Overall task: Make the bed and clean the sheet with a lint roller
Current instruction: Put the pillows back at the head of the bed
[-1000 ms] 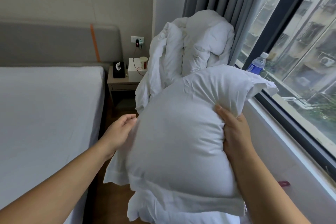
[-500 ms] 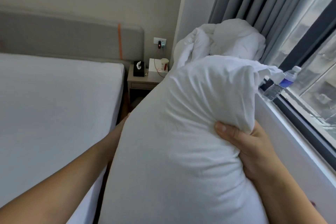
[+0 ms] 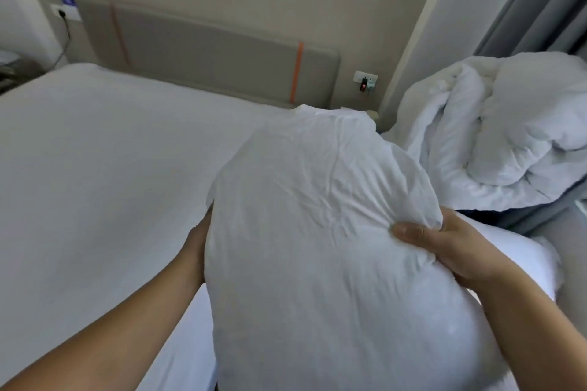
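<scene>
A plump white pillow (image 3: 317,247) fills the middle of the head view, held up over the right edge of the bed. My right hand (image 3: 444,247) grips its right side, thumb pressed into the top and bunching the fabric. My left hand (image 3: 195,241) lies against the pillow's left side, its fingers hidden behind it. The bed's white sheet (image 3: 95,168) is spread flat and bare to the left. No lint roller is in view.
A crumpled white duvet (image 3: 495,136) is heaped at the right, by the grey curtain (image 3: 540,9). The grey headboard (image 3: 206,54) with orange stripes runs along the far wall, beside a wall socket (image 3: 366,79). More white bedding (image 3: 540,263) shows under my right wrist.
The view has swung left toward the bed; the window and bottle are gone from sight. The pillow has moved left with both hands, from beside the duvet to over the bed's edge.
</scene>
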A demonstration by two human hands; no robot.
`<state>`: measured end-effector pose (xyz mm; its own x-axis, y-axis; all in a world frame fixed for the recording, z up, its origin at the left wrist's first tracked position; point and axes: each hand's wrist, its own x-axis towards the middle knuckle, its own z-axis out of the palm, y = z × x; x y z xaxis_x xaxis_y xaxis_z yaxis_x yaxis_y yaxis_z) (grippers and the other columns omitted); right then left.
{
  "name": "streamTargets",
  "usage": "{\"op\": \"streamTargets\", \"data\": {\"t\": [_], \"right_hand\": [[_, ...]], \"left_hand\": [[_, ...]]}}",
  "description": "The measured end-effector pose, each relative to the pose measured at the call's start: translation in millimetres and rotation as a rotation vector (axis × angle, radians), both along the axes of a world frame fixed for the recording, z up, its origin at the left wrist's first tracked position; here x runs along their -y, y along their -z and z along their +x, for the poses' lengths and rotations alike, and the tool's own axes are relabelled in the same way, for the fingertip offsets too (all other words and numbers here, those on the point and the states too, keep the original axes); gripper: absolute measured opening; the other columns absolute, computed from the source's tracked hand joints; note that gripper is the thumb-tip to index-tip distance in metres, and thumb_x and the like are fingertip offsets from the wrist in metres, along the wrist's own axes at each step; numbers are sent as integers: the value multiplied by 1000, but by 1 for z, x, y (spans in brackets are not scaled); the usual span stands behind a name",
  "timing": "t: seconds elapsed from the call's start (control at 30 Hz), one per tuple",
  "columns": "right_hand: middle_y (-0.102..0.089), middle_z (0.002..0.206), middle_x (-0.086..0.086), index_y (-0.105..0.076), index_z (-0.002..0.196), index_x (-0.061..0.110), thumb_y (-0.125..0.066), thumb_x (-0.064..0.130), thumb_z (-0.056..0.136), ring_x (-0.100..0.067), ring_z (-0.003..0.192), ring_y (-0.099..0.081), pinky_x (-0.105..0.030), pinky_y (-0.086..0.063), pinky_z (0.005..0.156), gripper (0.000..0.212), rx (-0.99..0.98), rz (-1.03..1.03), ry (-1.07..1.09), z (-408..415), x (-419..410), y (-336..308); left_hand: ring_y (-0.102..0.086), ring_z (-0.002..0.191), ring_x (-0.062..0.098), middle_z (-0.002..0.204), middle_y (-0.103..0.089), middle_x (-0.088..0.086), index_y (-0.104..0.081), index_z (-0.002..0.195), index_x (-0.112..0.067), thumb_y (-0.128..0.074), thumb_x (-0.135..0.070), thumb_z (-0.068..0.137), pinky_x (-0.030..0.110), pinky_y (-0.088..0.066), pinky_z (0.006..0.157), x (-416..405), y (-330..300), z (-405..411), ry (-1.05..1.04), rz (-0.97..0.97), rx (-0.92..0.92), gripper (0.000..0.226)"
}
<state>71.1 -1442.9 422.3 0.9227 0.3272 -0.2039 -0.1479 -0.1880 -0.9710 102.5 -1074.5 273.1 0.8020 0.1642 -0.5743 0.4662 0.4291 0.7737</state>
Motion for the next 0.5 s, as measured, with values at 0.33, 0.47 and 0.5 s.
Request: {"op": "streamTargets", "data": {"t": [0.33, 0.47, 0.5], "right_hand": [[-68, 126, -4, -60, 134, 26, -63, 88, 61, -26, 113, -67, -45, -48, 95, 95, -507, 9, 150, 100, -60, 75], [-75, 109, -3, -62, 117, 29, -61, 87, 65, -26, 97, -73, -41, -57, 80, 78, -666, -88, 85, 135, -88, 95], [-76, 106, -2, -63, 115, 29, -63, 82, 68, -25, 95, -74, -40, -58, 79, 71, -678, -105, 74, 143, -95, 98]], "left_hand": [[-70, 85, 9, 95, -72, -17, -64, 105, -42, -71, -57, 81, 26, -51, 60, -72, 17, -11, -227, 182, 101, 29], [-64, 80, 4, 91, -63, -22, -56, 105, -44, -69, -53, 85, 26, -46, 60, -83, 27, -2, -253, 221, 133, 26], [-64, 81, 4, 93, -63, -22, -56, 105, -43, -69, -53, 84, 26, -46, 61, -87, 28, 2, -262, 225, 128, 26]]}}
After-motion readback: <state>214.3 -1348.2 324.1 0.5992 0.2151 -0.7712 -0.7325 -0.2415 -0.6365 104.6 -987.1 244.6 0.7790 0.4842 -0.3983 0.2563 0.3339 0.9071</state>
